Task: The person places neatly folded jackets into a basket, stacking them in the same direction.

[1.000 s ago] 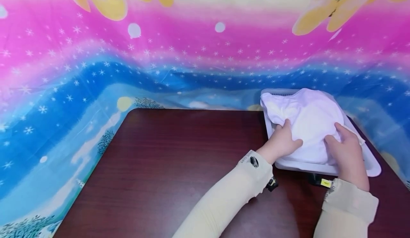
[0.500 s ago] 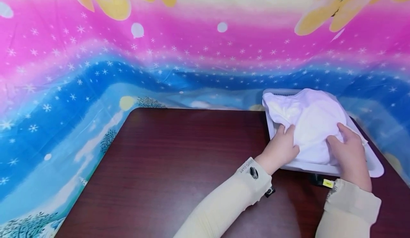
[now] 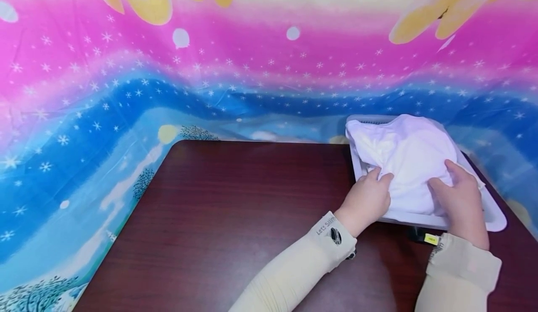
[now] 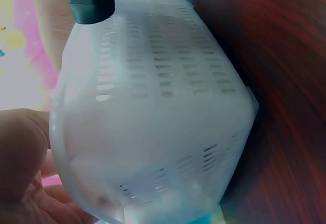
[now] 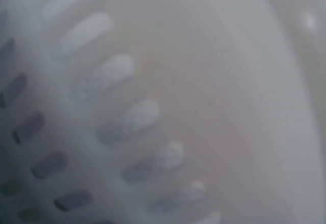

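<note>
In the head view a bundled white cloth [image 3: 414,158] fills a white plastic basket [image 3: 493,216] at the far right of the table. My left hand [image 3: 365,204] reaches over the basket's near left side, thumb and forefinger drawn together on a fold of the cloth. At the cloth's right side, my right hand [image 3: 460,197] grips it between thumb and forefinger; its other fingers are hidden. The left wrist view shows the basket's slotted wall [image 4: 168,96] close up, with the left hand [image 4: 35,168] curled at the rim. Only blurred slots [image 5: 137,117] appear in the right wrist view.
The dark red-brown wooden table [image 3: 235,209] extends left of the basket. A printed pink and blue curtain [image 3: 260,69] hangs behind and around it. A black wrist device with a yellow label [image 3: 431,238] sits by the right sleeve, below the basket's near rim.
My left hand has shifted slightly towards me and turned, its thumb and forefinger closing together on the cloth. The right hand keeps its place on the cloth, and the basket stays put.
</note>
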